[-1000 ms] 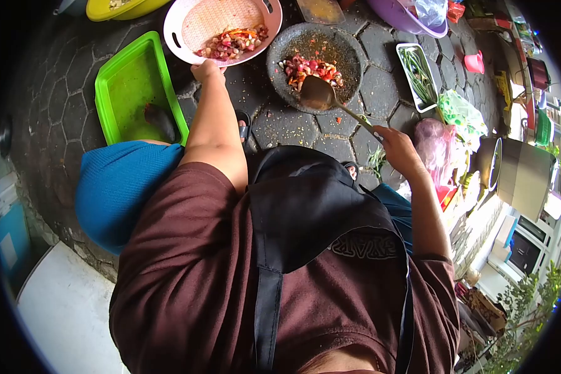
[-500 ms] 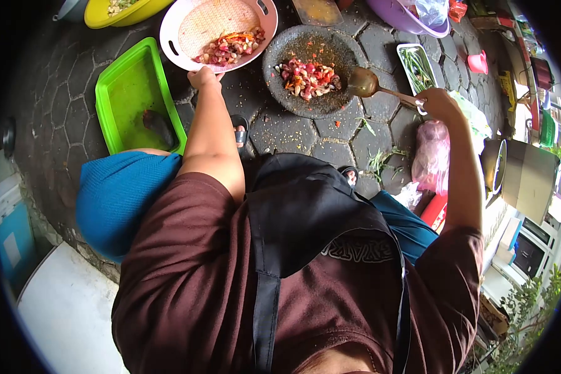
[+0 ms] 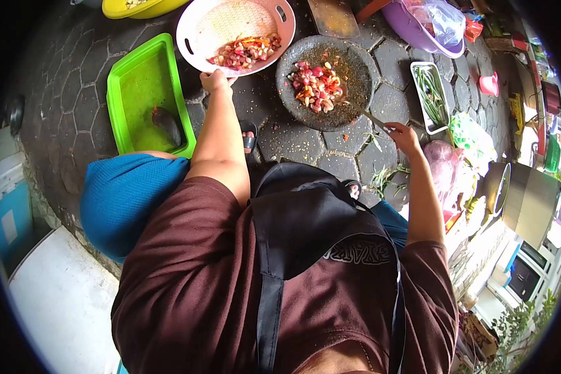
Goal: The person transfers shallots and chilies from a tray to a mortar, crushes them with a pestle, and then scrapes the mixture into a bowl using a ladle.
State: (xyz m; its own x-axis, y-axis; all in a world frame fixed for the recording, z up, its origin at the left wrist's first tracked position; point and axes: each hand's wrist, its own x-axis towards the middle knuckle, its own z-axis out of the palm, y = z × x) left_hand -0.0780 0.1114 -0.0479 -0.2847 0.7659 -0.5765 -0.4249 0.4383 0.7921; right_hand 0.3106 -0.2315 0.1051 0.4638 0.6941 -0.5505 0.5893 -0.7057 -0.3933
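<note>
My left hand (image 3: 217, 81) grips the near rim of a pink basket (image 3: 199, 31), which holds a heap of chopped red shallots (image 3: 244, 52). To the right of the basket, a round stone mortar (image 3: 293, 106) holds more red and white chopped pieces (image 3: 316, 86). My right hand (image 3: 405, 138) is closed on the handle of a metal ladle (image 3: 374, 118). The ladle's bowl end is down in the mortar, at the right of the pieces, and is hard to make out.
A green tray (image 3: 113, 100) with a dark object (image 3: 166, 124) lies left. A white tray of green stalks (image 3: 431, 96), a purple basin (image 3: 411, 34), a pink cup (image 3: 489, 84) and plastic bags (image 3: 470, 136) are right. A board (image 3: 333, 17) lies beyond the mortar.
My right hand has moved left and nearer to me, and the ladle has dipped into the mortar. The heap there has shifted left. The whole view has shifted slightly.
</note>
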